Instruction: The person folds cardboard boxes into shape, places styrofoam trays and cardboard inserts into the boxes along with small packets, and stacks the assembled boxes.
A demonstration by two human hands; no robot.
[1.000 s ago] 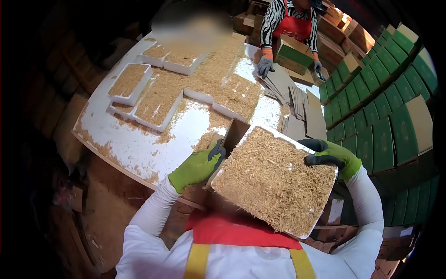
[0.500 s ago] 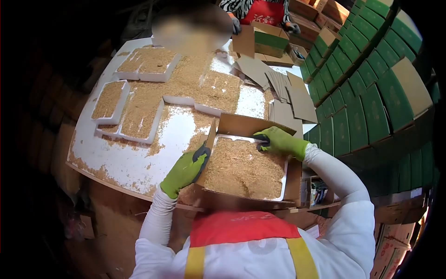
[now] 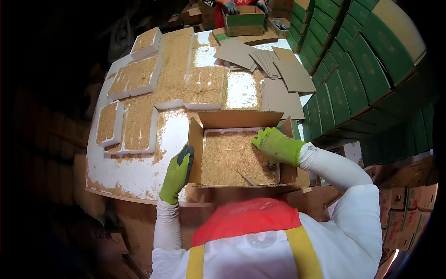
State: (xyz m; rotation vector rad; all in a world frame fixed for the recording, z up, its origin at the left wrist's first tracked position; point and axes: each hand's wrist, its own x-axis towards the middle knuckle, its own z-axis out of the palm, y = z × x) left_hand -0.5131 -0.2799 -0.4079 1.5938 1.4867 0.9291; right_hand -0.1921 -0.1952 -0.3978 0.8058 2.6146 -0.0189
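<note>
An open cardboard box [image 3: 241,120] stands at the table's front edge with its flaps up. Inside it lies a white foam tray [image 3: 232,153] filled with tan shavings. My left hand [image 3: 178,174], in a green and dark glove, grips the box's left flap, fingers outside it. Over the right part of the tray is my right hand [image 3: 278,146], its gloved fingers bent down at the shavings; the fingertips are hidden, so I cannot make out whether they hold anything. A thin pointed piece lies on the shavings near the front wall.
Several filled foam trays [image 3: 134,76] cover the left and back of the white table [image 3: 125,172]. Flat cardboard sheets [image 3: 283,95] lie behind the box. A co-worker's gloved hands [image 3: 230,6] are at a green box [image 3: 244,23]. Green boxes [image 3: 355,74] are stacked at right.
The filled tray has gone down into the cardboard box. My right hand has left the tray's rim and moved over the shavings. The view has shifted, and the co-worker now handles the green box.
</note>
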